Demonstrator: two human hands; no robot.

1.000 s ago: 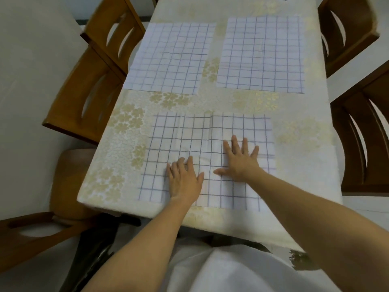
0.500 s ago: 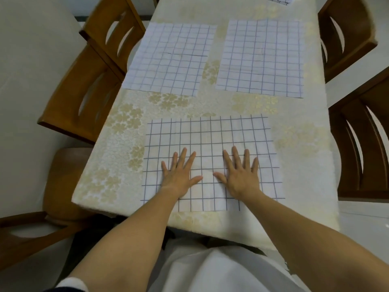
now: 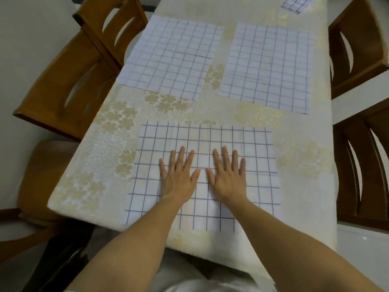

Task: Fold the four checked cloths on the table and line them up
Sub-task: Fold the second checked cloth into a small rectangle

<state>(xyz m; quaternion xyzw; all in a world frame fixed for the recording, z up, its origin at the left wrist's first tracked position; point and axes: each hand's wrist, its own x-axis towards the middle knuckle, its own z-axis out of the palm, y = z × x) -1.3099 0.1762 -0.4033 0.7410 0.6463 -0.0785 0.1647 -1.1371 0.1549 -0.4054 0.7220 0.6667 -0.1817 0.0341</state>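
The left hand [image 3: 179,178] and right hand [image 3: 228,175] lay flat, fingers spread, pressing the nearest checked cloth [image 3: 252,144] at the worktop's [image 3: 94,165] near edge, gripping nothing. Beyond lay the far-left cloth [image 3: 172,55] and far-right cloth [image 3: 267,64], both spread open; the fourth cloth [image 3: 294,3] barely showed at the far end. Folding apparently had not begun. No containers appeared.

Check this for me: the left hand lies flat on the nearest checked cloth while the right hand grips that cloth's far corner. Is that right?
Not quite. The left hand does lie flat on the nearest checked cloth, but the right hand grips nothing. It too lies flat on the middle of that cloth, fingers straight, beside the left hand. The head view shows it.
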